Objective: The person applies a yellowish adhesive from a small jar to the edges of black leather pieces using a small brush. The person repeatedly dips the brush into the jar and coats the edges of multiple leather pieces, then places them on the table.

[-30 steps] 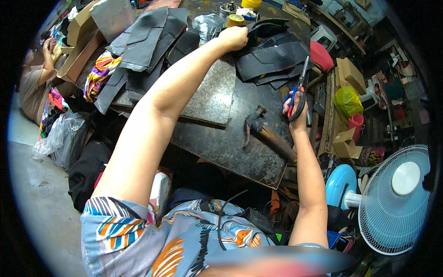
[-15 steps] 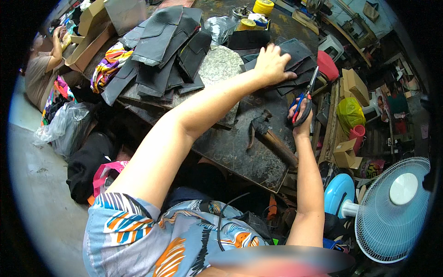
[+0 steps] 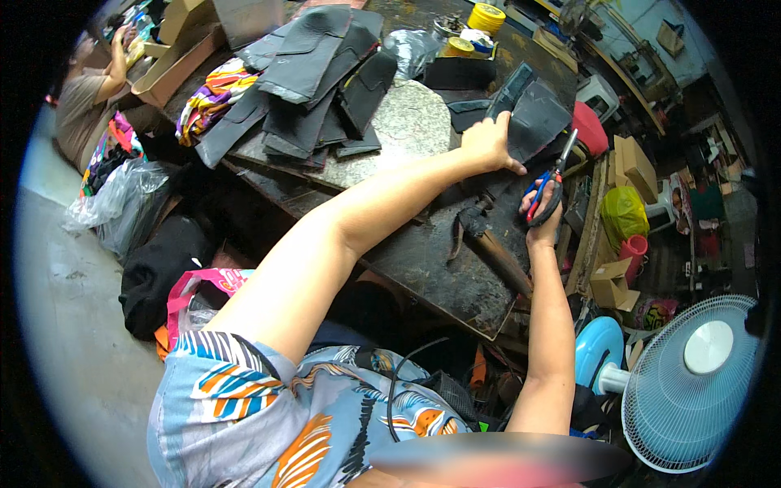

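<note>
My left hand (image 3: 488,148) reaches across the workbench to the far right. It grips a black leather-like piece (image 3: 538,120) at its near edge, thumb apart from the other fingers, some of which are hidden. Another dark piece (image 3: 512,88) lies close behind. My right hand (image 3: 541,215) is closed round the handles of a pair of scissors (image 3: 555,180) with blue, red and black grips, blades pointing up and away. A hammer (image 3: 495,254) with a wooden handle lies on the dark bench between my forearms.
Several black flat pieces (image 3: 305,69) are heaped at the left beside a pale round stone slab (image 3: 411,122). Yellow tubs (image 3: 486,18) stand at the back. A fan (image 3: 691,382) is at the lower right. Another person (image 3: 89,98) sits at the far left.
My left hand has gone from lying spread over the dark pieces to gripping one, now tilted up at its near edge. The scissors stay in my right hand. The view has shifted slightly.
</note>
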Available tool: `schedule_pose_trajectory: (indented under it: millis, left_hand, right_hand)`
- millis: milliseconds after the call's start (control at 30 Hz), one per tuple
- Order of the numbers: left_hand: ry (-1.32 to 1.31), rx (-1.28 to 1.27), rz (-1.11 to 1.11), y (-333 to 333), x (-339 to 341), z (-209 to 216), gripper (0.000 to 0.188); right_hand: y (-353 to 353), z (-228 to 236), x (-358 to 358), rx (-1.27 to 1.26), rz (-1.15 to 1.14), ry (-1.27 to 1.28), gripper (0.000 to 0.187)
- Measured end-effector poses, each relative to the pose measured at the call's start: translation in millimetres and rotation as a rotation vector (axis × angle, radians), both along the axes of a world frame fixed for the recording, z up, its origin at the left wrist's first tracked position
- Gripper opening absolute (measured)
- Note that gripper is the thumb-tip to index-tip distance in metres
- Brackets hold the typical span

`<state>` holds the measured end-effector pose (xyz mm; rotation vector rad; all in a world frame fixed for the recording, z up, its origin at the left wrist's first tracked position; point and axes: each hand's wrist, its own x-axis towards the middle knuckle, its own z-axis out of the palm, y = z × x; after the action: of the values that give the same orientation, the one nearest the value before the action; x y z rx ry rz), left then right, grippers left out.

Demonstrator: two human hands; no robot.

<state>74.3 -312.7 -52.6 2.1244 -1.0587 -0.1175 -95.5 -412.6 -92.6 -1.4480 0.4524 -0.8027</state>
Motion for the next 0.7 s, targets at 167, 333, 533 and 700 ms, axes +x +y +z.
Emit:
schedule_pose_trajectory:
  millis: [167, 333, 533, 700]
  left_hand:
    - [0.181, -0.113, -0.05, 20, 7, 27, 0.102]
    - [0.032, -0.321, -0.133, 90, 4, 77, 0.077]
    - [-0.245, 0.047, 0.329, 196, 11, 93, 0.093]
    - [-0.842, 0.036, 0.069, 212, 5, 46, 0.086]
  right_hand:
    - [0, 1, 0, -0.002, -0.051, 0.04, 0.047]
    - [-1, 3, 1, 0.025, -0.02, 0.012, 0.045]
    - [-3, -2, 0, 0.025, -0.005, 0.001, 0.043]
    - [-4, -5, 2, 0.01, 0.007, -0.015, 0.044]
